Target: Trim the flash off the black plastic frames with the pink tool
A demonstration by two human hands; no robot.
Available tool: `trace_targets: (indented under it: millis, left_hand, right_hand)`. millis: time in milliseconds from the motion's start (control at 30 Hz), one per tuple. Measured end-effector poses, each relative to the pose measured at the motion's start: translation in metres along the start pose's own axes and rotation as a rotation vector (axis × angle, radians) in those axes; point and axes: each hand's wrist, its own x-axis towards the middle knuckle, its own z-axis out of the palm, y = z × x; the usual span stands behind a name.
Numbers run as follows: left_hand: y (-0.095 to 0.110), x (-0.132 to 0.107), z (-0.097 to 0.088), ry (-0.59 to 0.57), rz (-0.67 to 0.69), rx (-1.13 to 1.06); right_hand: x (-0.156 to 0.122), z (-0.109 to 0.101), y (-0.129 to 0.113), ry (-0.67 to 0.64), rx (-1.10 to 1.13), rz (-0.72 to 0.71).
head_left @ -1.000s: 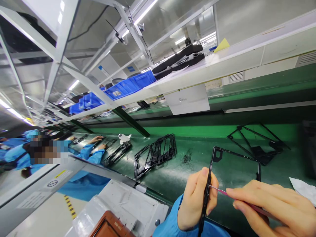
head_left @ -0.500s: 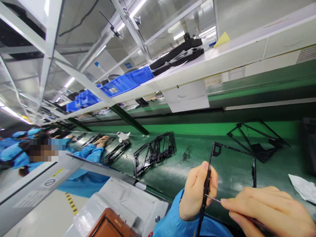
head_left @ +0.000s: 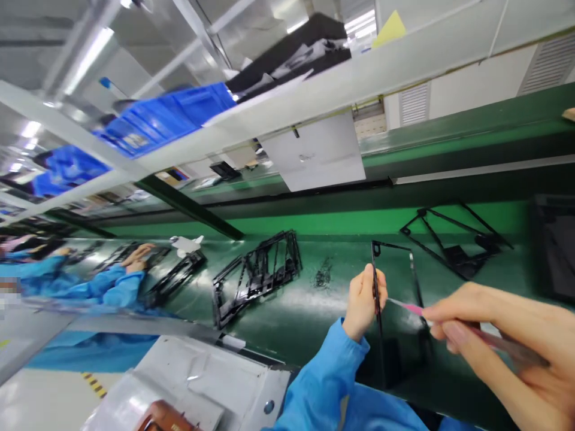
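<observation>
My left hand (head_left: 360, 302) is closed around the long side of a thin black rectangular frame (head_left: 375, 257), which stands tilted up above the green bench. The lower part of the frame is dark and blurred. In a pinch, my right hand (head_left: 507, 335) holds a slim pink-handled tool (head_left: 413, 309) with a narrow pale tip. That tip points at the frame's left bar, close to my left fingers; whether it touches I cannot tell. Part of the tool is hidden by my right hand.
Stacked black frames (head_left: 256, 275) lie left on the green bench (head_left: 291, 326), with loose frames (head_left: 462, 245) at the back right. A dark box (head_left: 554, 245) stands far right. A co-worker's hands (head_left: 138, 257) are farther left. Overhead runs a shelf (head_left: 278, 111) with blue bins (head_left: 166, 117).
The view has shifted, with the bench scene sliding left. My right hand has drawn the tool's tip slightly back from the bar. The frame stands farther from me, still in my left hand.
</observation>
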Motion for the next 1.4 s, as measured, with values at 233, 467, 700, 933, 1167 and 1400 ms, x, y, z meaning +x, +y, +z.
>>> trace_targets:
  millis: [233, 467, 700, 933, 1167, 1400]
  left_hand:
    - [-0.058, 0.044, -0.023, -0.155, 0.036, 0.4]
    - [-0.058, 0.054, -0.055, -0.224, 0.319, 0.729]
    - [-0.071, 0.062, -0.067, -0.447, 0.631, 0.912]
    - [-0.072, 0.06, -0.069, -0.407, 0.708, 0.977]
    - [-0.066, 0.06, -0.07, -0.427, 0.681, 0.986]
    - [-0.065, 0.061, -0.072, -0.43, 0.67, 0.997]
  right_hand:
    - [0.038, 0.017, 0.031, -0.072, 0.069, 0.13]
    - [0.022, 0.067, 0.107, -0.138, 0.266, 0.399]
    - [0.002, 0.112, 0.158, -0.131, 0.49, 0.623]
    - [-0.016, 0.132, 0.159, -0.12, 0.487, 0.621]
    - [-0.024, 0.13, 0.153, -0.128, 0.338, 0.472]
    - [-0.021, 0.131, 0.154, -0.133, 0.271, 0.446]
